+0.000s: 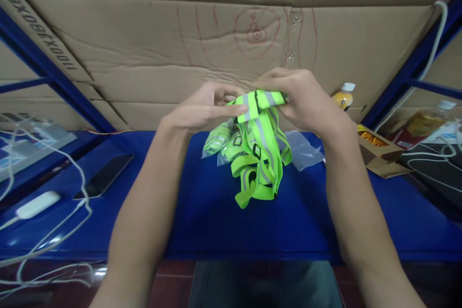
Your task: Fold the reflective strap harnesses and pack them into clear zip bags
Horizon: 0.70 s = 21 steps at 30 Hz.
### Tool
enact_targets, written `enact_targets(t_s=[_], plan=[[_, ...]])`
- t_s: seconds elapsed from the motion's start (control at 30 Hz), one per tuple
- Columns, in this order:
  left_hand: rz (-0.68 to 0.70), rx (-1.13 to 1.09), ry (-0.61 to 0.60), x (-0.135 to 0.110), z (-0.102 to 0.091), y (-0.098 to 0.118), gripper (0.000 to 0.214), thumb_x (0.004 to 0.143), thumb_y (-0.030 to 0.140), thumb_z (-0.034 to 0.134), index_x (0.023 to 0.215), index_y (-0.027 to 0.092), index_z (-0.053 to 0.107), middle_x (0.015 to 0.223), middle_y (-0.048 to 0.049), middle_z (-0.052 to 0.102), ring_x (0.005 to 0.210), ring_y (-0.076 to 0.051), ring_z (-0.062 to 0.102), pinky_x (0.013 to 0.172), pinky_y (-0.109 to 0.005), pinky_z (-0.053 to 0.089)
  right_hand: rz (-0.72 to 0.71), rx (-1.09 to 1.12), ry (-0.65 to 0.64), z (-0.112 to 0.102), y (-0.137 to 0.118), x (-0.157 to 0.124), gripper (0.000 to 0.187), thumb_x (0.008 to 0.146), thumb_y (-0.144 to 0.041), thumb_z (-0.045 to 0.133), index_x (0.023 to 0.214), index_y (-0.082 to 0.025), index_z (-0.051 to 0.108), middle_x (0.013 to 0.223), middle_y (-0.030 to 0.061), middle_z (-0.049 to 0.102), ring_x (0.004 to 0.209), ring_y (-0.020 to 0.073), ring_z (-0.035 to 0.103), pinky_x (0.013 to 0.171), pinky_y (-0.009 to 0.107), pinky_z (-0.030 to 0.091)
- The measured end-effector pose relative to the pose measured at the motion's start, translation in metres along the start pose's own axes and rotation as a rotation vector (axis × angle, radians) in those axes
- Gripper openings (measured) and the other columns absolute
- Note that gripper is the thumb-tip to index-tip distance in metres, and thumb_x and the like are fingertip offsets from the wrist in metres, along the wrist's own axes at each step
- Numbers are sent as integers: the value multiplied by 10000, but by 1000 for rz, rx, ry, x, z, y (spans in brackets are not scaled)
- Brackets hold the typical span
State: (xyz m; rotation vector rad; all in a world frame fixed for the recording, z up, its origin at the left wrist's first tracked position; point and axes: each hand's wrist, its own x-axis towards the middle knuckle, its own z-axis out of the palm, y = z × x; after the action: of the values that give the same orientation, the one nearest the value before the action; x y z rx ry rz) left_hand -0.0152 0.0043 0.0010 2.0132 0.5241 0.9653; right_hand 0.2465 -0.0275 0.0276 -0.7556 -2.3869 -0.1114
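Observation:
Between both hands hangs a bundle of neon-yellow reflective straps (265,139) with grey stripes and black buckles, its loops dangling above the blue table. My left hand (209,106) pinches the top left of the bundle, thumb laid along a folded strap. My right hand (296,98) grips the upper right end, its fingers curled and partly hidden. Behind the straps, on the table, lie clear plastic bags holding more neon-yellow straps (218,137). An empty clear plastic bag (303,150) lies just to the right of the bundle.
The blue table (209,221) backs onto a cardboard wall (137,33). On the left are a black phone (104,176), a white device (39,204) and tangled white cables (84,183). To the right stand an orange bottle (343,97) and an open cardboard box (384,154).

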Motion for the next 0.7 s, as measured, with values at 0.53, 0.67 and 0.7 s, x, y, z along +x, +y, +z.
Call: enact_targets(t_s=[0.53, 0.67, 0.7], plan=[[176, 486, 190, 3, 13, 13, 347, 825, 472, 963, 949, 208, 775, 967, -54, 796, 904, -240, 735, 839, -355, 571, 51, 303, -188, 2, 29, -5, 456, 967, -616, 823, 817, -221, 654, 720, -24, 565, 723, 164, 508, 672, 301, 426], [83, 427, 181, 3, 12, 5, 487, 841, 594, 942, 1078, 192, 801, 1142, -90, 819, 983, -259, 768, 856, -354, 605, 85, 269, -119, -3, 19, -4, 406, 980, -528, 811, 781, -218, 642, 702, -22, 541, 703, 159, 480, 654, 312, 393], [26, 376, 155, 2, 10, 4, 510, 871, 653, 901, 1066, 190, 811, 1104, -94, 824, 960, -265, 775, 836, -360, 615, 96, 246, -95, -4, 18, -4, 386, 978, -501, 812, 778, -219, 640, 696, -20, 532, 714, 167, 490, 663, 318, 402]])
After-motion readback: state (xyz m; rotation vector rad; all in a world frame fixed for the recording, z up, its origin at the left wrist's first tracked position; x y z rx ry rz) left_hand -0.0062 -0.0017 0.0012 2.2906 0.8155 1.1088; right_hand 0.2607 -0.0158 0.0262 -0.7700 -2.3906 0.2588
